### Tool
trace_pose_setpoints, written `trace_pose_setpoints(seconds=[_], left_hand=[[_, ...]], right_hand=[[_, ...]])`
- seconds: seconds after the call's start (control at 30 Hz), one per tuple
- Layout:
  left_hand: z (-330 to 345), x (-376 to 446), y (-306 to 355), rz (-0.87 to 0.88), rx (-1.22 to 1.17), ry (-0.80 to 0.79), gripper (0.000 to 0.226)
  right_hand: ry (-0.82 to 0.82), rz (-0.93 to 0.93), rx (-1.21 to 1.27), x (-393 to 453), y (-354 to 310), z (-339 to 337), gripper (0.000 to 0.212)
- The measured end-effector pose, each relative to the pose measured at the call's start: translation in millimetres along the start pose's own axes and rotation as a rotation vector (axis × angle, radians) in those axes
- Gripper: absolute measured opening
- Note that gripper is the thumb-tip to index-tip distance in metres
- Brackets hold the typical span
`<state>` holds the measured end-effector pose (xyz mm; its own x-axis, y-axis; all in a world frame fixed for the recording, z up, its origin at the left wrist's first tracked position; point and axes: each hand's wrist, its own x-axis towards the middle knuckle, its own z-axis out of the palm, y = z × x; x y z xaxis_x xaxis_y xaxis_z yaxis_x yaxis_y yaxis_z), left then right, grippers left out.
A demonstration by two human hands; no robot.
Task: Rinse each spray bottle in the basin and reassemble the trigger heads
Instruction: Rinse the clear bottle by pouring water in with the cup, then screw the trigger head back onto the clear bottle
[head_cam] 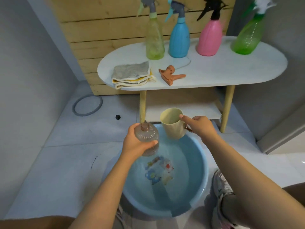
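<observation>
My left hand (135, 144) grips a clear brownish spray bottle (147, 135) with no trigger head, held over the far left part of the blue basin (196, 166). My right hand (200, 125) holds a cream cup (173, 124) by its handle, upright over the basin's far rim. The basin holds water and has cartoon pictures on its bottom. An orange trigger head (170, 75) with its tube lies on the white oval table (222, 71). Behind it stand a yellow-green bottle (154, 42), a blue bottle (179, 38), a pink bottle (209, 37) and a green bottle (247, 37), each with its trigger head on.
A folded grey and yellow cloth (132, 74) lies at the table's left end. A lower shelf (181, 111) sits under the table, just behind the cup. A grey ring (87, 104) and a small black piece (117, 116) lie on the tiled floor. My shoe (222, 187) stands right of the basin.
</observation>
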<state>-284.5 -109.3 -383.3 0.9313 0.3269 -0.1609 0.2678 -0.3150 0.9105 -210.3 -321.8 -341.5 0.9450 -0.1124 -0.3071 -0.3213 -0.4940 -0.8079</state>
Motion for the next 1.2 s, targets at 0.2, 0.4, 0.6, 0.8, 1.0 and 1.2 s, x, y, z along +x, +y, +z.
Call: trace_pose_setpoints(seconds=[0.2,0.4,0.6,0.8,1.0,1.2], left_hand=[[-14,8,71,0.086,-0.011,-0.011,0.08],[-12,26,154,0.198,-0.022,-0.072,0.072],[9,56,216,0.251,-0.056,-0.128,0.072],[60,92,250,0.271,-0.061,-0.129,0.069],[116,129,251,0.247,-0.038,-0.162,0.073],[134,144,240,0.278,-0.016,-0.164,0.071]], right_hand=[[-0.05,-0.021,0.116,-15,-45,-51,0.046],[0.011,-0.052,0.124,-3,-92,-111,0.043],[0.146,-0.078,0.115,28,-103,-153,0.031],[0.218,0.024,0.079,71,-91,-158,0.039],[0.225,0.076,0.051,101,-85,-162,0.038],[0.292,0.026,-0.005,114,-71,-156,0.041]])
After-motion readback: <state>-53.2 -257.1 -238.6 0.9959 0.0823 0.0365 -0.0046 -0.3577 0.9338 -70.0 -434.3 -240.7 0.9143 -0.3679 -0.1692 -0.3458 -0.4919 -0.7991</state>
